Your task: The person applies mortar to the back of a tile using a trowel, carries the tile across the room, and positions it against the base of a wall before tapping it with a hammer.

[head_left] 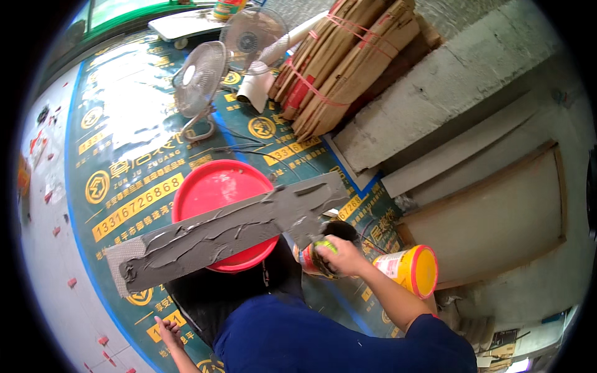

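My right hand [339,255] is closed round the yellow-green handle of a trowel [308,230], whose blade is caked with grey mortar and meets a long tile strip [205,242]. That strip, thickly coated in mortar with bare mesh-like texture at its left end, lies slanting across a red plastic basin [211,189] above my dark-clothed lap. Behind the right hand is a dark, mortar-smeared bucket [305,261], with a yellow bucket [423,270] to its right. My left hand [171,332] is low at the left, fingers apart, holding nothing, over the green printed floor covering [118,224].
Two metal fans [199,81], cables, a white roll [255,93] and a wheeled board [183,25] sit ahead. Bundled cardboard [329,68] leans beside a concrete ledge [435,99] at the right, above a pale panel [485,211]. Tiles with red spacers [56,261] run along the left.
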Tool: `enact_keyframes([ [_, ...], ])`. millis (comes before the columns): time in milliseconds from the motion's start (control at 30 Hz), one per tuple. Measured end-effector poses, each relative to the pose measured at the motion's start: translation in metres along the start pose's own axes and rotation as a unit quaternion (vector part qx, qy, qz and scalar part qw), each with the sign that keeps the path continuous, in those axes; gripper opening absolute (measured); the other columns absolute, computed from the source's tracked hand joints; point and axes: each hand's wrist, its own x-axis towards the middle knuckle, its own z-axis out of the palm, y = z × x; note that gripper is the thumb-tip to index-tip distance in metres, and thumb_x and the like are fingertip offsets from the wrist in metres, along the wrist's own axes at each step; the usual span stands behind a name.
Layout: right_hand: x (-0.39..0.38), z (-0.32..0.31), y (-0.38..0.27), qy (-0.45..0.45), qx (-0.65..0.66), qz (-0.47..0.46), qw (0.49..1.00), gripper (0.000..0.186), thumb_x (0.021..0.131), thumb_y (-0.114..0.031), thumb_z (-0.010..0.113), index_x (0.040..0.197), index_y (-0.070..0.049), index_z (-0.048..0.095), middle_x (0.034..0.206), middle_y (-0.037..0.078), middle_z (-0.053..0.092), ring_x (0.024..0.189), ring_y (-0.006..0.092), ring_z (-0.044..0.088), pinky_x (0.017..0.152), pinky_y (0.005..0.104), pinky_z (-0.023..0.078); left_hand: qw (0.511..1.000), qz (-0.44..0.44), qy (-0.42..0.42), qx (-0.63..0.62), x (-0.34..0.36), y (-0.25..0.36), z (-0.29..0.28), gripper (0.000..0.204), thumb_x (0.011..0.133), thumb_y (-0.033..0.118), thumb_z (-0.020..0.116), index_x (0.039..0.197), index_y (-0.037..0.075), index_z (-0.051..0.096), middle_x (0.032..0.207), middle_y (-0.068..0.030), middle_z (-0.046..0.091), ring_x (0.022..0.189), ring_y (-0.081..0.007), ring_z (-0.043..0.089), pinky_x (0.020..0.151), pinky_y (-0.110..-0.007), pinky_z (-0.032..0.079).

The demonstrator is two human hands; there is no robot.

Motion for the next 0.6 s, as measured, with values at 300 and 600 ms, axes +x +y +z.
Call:
enact_keyframes([
  [300, 0.004, -0.066, 0.114, 0.042, 0.51, 0.149, 0.846, 0.042, 0.103, -0.046, 0.05, 0.113, -0.005, 0.058, 0.075, 0.0, 0.054, 0.053, 0.0093, 0.048, 0.049, 0.0259, 0.042, 0.995, -0.012, -0.011, 0.099, 0.005, 0.001, 0.036, 0.054, 0.092, 0.068, 0.056, 0.075, 0.018, 0.049, 0.061, 0.0024, 0.048, 0.049, -0.0081, 0.043, 0.046, -0.02, 0.029],
  [600, -0.032, 0.058, 0.034, -0.178, 0.673, 0.094, 0.712, 0.047, 0.106, -0.044, 0.043, 0.127, -0.003, 0.049, 0.081, 0.004, 0.053, 0.055, 0.0104, 0.046, 0.05, 0.0261, 0.041, 0.991, -0.031, -0.034, 0.123, 0.009, -0.005, 0.018, 0.053, 0.093, 0.068, 0.054, 0.074, 0.019, 0.047, 0.059, 0.0021, 0.051, 0.046, -0.0082, 0.047, 0.042, -0.02, 0.031],
])
